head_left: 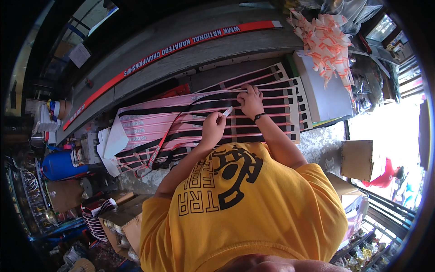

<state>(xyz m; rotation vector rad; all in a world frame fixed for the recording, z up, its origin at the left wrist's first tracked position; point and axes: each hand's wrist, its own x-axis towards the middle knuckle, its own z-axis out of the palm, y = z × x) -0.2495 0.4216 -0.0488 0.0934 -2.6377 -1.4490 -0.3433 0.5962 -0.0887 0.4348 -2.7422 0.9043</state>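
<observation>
A pink printed sheet (136, 119) with black and pink strips lies on the work surface in front of me. My left hand (213, 130) is closed in a pinch on a small white tab (228, 110) above the strips. Just right of it, my right hand (250, 102), with a dark band at the wrist, rests on the striped sheet (272, 106). Its fingers are bent and pressed together; what they grip, if anything, is hidden. A loose black ribbon (195, 103) curves across the sheet toward my right fingers. A red-edged lanyard strip (157, 149) hangs over the near left side.
A long red printed strip (181, 46) lies along the grey ledge behind. White and orange ribbons (324, 43) are bunched at the far right, over a white box (319, 81). A blue container (63, 165) stands left. Cardboard boxes (357, 159) stand at right and lower left.
</observation>
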